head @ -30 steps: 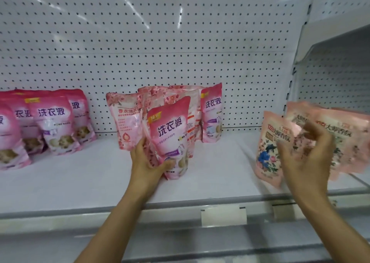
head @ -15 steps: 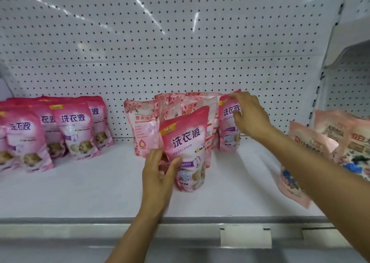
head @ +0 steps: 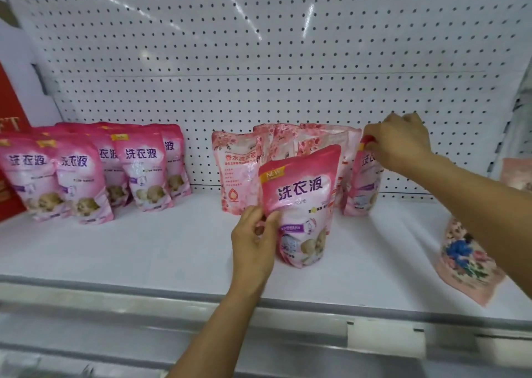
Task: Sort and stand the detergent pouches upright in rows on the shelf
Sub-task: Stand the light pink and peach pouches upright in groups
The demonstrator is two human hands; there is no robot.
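Left hand: your left hand (head: 254, 240) reaches up from the lower edge, wrist straight, thumb and fingers pinching the left edge of the front pink pouch (head: 300, 204).
Right hand: your right hand (head: 401, 141) comes in from the right with the forearm stretched across the shelf, fingers curled down over the top corner of the rear pink pouch (head: 361, 184), gripping it.
Front pink pouch: it stands upright in the middle of the white shelf (head: 144, 251), long axis vertical, printed face toward you, leaning slightly left.
Rear pink pouch: upright near the pegboard back wall (head: 259, 60), long axis vertical, its top hidden by your fingers.
Behind the front pouch: a cluster of pale floral pouches (head: 239, 173) stands against the back wall, between your two hands and touching one another.
Left side: a group of matching pink pouches (head: 141, 170) stands upright in rows, well apart from the middle cluster.
Right side: a floral pouch with a blue flower (head: 466, 259) leans tilted under your right forearm, partly hidden by it.
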